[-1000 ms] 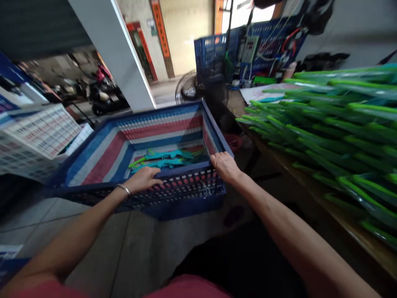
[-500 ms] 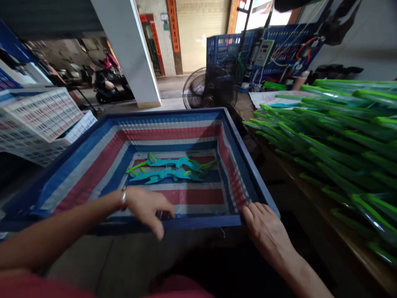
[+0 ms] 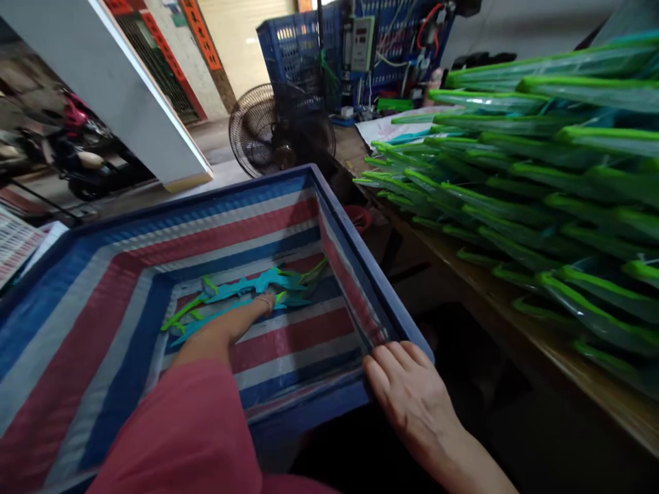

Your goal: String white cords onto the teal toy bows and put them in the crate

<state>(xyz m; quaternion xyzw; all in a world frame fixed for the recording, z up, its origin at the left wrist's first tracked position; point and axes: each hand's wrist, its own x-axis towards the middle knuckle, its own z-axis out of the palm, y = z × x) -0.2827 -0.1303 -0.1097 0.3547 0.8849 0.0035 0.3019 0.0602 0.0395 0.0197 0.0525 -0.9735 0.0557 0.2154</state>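
A large blue crate (image 3: pixel 373 278) in front of me is lined with red, white and blue striped sheeting. On its bottom lie two long, jagged turquoise plastic pieces (image 3: pixel 226 289) with bright green parts, side by side. My left hand (image 3: pixel 270 300) reaches down to the nearer piece, around its middle. Its fingers are hidden behind the wrist and the piece, so I cannot make out a grip. My right hand (image 3: pixel 406 377) has its fingers wrapped over the crate's rim at the near right corner.
To the right, a table (image 3: pixel 576 374) bears a big stack of green-edged, clear-wrapped packages (image 3: pixel 515 185). Behind the crate stands a black fan (image 3: pixel 278 134), with a blue basket (image 3: pixel 296 55) and a control box (image 3: pixel 360 44) beyond. A pillar (image 3: pixel 128 89) rises at the left.
My left hand has gone from above the near rim down into the crate, to the turquoise pieces. My right hand still grips the rim. The view has turned right and tilted.
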